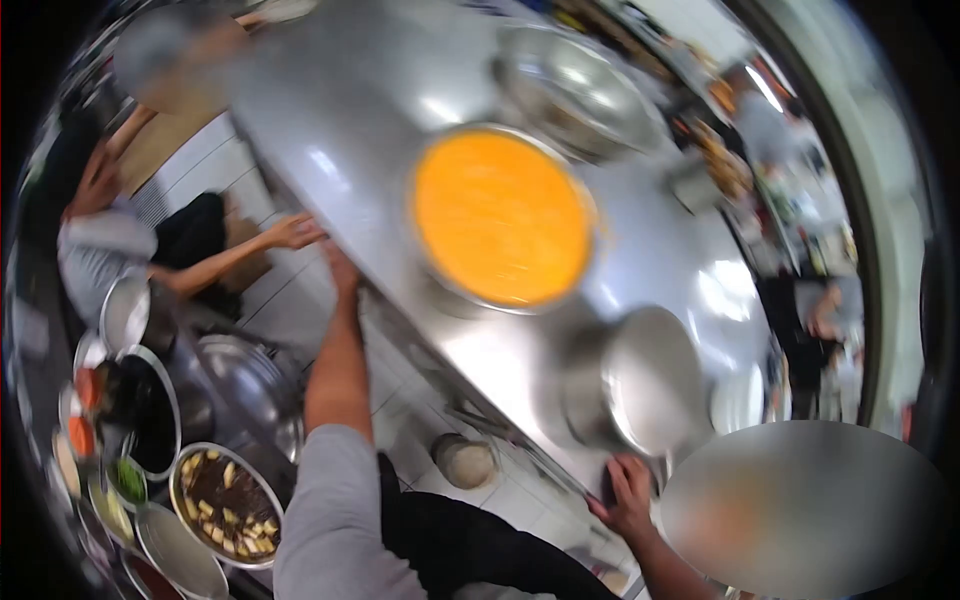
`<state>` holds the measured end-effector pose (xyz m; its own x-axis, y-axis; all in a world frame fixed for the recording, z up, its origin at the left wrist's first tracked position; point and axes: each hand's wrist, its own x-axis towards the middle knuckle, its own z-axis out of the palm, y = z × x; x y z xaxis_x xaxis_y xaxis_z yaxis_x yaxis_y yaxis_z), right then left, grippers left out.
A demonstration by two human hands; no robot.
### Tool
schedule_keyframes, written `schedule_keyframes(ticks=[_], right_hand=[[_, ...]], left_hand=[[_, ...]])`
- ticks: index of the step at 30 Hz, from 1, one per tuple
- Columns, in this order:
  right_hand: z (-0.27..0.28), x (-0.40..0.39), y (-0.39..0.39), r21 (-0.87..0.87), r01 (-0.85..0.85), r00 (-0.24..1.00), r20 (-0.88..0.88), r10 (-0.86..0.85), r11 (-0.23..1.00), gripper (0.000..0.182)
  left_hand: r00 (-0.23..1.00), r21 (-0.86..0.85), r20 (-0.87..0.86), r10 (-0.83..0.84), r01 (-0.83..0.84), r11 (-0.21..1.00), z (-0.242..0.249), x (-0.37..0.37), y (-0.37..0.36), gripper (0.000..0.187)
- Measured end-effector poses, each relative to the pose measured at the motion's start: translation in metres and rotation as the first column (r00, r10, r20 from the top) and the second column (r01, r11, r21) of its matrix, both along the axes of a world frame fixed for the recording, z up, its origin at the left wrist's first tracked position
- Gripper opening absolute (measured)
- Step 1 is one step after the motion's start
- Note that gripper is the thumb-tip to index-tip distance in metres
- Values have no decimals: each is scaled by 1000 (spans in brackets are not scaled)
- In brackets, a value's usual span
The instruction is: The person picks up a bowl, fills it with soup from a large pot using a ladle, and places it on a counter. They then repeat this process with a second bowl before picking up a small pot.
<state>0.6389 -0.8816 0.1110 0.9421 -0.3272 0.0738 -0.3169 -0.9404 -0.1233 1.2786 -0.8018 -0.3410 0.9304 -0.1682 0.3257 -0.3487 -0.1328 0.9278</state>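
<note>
Both hands [628, 492] grip the counter [350, 130] near the orange-filled bowl [500, 218].

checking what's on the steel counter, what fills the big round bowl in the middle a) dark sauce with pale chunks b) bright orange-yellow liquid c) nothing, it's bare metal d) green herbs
b: the big round bowl on the steel counter is filled to its rim with a smooth bright orange-yellow liquid; the dark sauce with pale chunks sits in a separate pan low at the left.
</note>
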Motion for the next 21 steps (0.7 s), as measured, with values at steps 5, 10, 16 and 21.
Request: schedule_keyframes(ticks=[5,10,16,21], right_hand=[[7,7,-5,36,-35,997,63,33,999,78],[16,7,-1,57,-35,993,112,28,998,73],[84,-73,-47,-127,15,870,491,49,992,54],[98,-182,-232,-15,415,894,195,-404,910,70]], left_hand=[[788,-560,-573,-225,-176,809,12,-139,33,51],[544,-148,-837,-56,-127,981,89,-321,83,48],[631,197,-743,-222,523,829,117,-479,272,47],[809,860,-510,-292,491,-142,106,-601,466,31]])
